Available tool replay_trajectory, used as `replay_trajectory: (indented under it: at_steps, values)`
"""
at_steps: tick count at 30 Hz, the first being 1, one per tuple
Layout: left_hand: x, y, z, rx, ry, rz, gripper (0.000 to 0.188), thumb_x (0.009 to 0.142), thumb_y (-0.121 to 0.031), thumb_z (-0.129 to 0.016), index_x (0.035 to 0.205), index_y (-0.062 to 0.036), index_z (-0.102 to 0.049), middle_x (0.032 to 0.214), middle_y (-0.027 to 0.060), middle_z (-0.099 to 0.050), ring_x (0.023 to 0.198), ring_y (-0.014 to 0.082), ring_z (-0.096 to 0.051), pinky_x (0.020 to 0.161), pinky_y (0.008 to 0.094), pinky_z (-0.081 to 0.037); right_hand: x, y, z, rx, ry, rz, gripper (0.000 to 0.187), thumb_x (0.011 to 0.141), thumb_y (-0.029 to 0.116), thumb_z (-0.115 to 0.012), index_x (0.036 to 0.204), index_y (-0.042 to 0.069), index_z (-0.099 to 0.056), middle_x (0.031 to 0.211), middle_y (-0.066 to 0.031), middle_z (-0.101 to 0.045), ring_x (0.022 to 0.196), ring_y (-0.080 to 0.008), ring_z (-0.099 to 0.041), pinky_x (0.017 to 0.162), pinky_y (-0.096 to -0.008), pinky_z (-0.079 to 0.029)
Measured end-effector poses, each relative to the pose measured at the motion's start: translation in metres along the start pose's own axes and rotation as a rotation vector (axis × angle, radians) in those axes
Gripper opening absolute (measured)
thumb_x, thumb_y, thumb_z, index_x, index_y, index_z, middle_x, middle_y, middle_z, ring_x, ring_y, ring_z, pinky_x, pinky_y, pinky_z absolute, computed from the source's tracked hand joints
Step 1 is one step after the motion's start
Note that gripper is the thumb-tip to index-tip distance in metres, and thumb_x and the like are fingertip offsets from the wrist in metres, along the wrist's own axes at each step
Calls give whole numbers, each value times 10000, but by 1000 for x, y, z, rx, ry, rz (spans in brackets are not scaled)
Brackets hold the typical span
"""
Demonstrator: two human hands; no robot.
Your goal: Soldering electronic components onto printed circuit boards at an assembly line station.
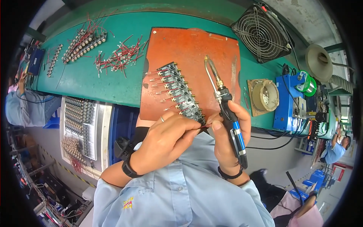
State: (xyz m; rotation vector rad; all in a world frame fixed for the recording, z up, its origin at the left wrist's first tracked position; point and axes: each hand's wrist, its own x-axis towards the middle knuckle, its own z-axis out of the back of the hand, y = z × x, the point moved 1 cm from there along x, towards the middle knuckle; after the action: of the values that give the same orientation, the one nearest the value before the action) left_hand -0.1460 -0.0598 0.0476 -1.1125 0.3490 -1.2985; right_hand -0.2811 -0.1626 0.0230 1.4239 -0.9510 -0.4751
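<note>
Fingers pinched on a red wire [205, 126], left hand [164, 140] is nearer the board strip [181, 94], which runs toward eleven o'clock; right hand [223, 145] grips a soldering iron [227, 113].

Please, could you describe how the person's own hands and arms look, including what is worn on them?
Both hands are without gloves. The left hand has a pale metallic ring on one finger, and a black watch-like band on its wrist. The right hand has a dark wristband. The sleeves are light blue.

Circuit boards [178, 89] on mat [177, 45]
</note>
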Motion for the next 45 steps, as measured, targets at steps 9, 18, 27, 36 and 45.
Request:
replay_trajectory:
  at_steps: [9, 18, 27, 36, 45]
  values:
    - [4, 5, -6, 90, -111, -109, 190, 693, -9, -761, 854, -27, -663, 790, 69, -627, 716, 217, -584, 656, 320, -436, -4, 5, 1, -187, 46, 41, 471, 858, -9, -589, 1291, -24, -405, 873, -109, -593, 798, -163, -582, 751, -313, -483]
    - [4, 4, -1, 107, -105, -119, 181, 686, 3, -760, 835, -28, -662, 786, 64, -612, 712, 214, -574, 640, 319, -429, -4, 9, 9, -149, 36, 89, 480, 866, 40, -586, 1298, -27, -389, 949, -173, -621, 886, -227, -622, 842, -365, -485]
    - [-1, 5, 1, 113, -86, -138, 190, 684, 4, -762, 840, -36, -661, 794, 59, -613, 706, 218, -571, 637, 318, -419, -1, 4, 11, -91, 184, 99, 463, 862, -35, -595, 1288, -39, -414, 1189, -203, -586, 981, -234, -650, 864, -356, -521]
    - [1, 10, 18, 343, -34, -50, 131, 731, -57, -712, 839, -53, -637, 902, 38, -626, 870, 226, -577, 887, 412, -382, -11, 19, 37, -99, -52, -55, 622, 814, 339, -734, 1218, -45, -456, 985, -181, -617, 814, -206, -630, 699, -307, -520]
    - [9, 18, 6, 399, 1, -15, 103, 722, -48, -687, 801, -40, -621, 960, 42, -638, 1000, 233, -581, 951, 423, -370, -14, 43, 82, -393, 156, 220, 565, 712, 302, -836, 1075, -23, -551, 981, -181, -632, 859, -263, -636, 738, -374, -515]
